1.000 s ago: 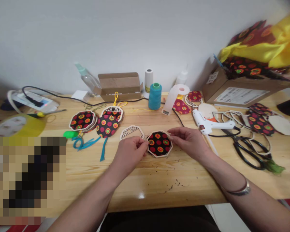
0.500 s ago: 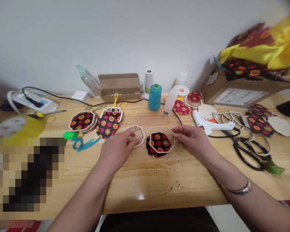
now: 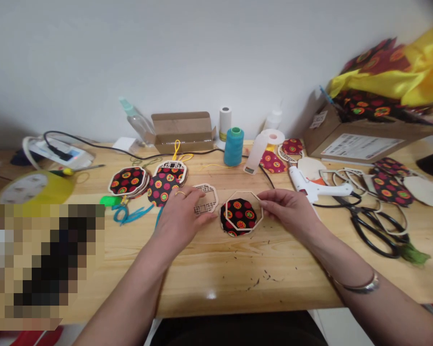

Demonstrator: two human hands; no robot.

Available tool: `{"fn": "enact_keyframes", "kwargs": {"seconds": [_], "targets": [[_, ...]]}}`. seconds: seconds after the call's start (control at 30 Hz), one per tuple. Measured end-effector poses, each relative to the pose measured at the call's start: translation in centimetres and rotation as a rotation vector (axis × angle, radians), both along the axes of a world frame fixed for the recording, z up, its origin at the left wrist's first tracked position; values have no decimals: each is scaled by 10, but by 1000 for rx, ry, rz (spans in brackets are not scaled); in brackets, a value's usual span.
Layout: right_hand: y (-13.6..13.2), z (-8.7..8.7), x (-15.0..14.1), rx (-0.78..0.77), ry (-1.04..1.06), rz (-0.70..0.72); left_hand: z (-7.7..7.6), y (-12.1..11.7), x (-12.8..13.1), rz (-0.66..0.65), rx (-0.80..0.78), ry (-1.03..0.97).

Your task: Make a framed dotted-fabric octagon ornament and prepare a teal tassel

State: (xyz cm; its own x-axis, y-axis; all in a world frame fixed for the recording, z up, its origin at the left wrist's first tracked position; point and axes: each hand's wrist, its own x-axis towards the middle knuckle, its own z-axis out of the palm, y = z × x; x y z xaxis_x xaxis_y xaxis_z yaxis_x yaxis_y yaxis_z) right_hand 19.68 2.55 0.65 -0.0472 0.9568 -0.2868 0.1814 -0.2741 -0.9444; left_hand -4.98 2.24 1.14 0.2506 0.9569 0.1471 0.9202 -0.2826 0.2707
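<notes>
Between thumb and fingers, my right hand [image 3: 286,205] pinches the right edge of a thin octagonal wooden frame [image 3: 231,227]. The frame overlaps a dark flower-patterned fabric disc [image 3: 241,215], slightly offset from it. My left hand [image 3: 182,209] is open, thumb and fingers apart, at the left side of a pale wooden lattice frame [image 3: 216,199] lying on the table. Part of that lattice is hidden by the hand. Just behind the left hand lie another patterned fabric disc [image 3: 160,188] and a lattice-topped piece [image 3: 171,166] with a yellow cord loop.
A white glue gun [image 3: 308,187] and black-handled scissors [image 3: 371,235] lie to the right. At the back stand a teal thread spool [image 3: 234,148], a small cardboard box [image 3: 182,129] and a spray bottle [image 3: 137,120]. A larger fabric-filled box [image 3: 317,137] occupies the right rear; yellow tape [image 3: 59,185] lies left.
My left hand's fingers have spread apart over the lattice frame, where they were closer together before. My right hand keeps the octagonal frame over the fabric disc. The view has shifted slightly.
</notes>
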Motion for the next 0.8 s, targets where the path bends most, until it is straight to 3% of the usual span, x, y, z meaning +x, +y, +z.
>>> {"fn": "enact_keyframes", "kwargs": {"seconds": [0.23, 0.4, 0.5, 0.57, 0.8], "targets": [[1, 3, -1, -6, -8, 39, -2, 0, -3, -25, -56, -42], [1, 1, -1, 8, 19, 82, -4, 1, 1, -77, 78, -84], [1, 1, -1, 10, 35, 105, 1, -3, 8, -36, 200, -253], [0, 1, -1, 12, 36, 116, 6, -6, 13, -25, 125, -406], [-1, 4, -3, -4, 74, 109, 20, -13, 28, 187, -372, -773]]}}
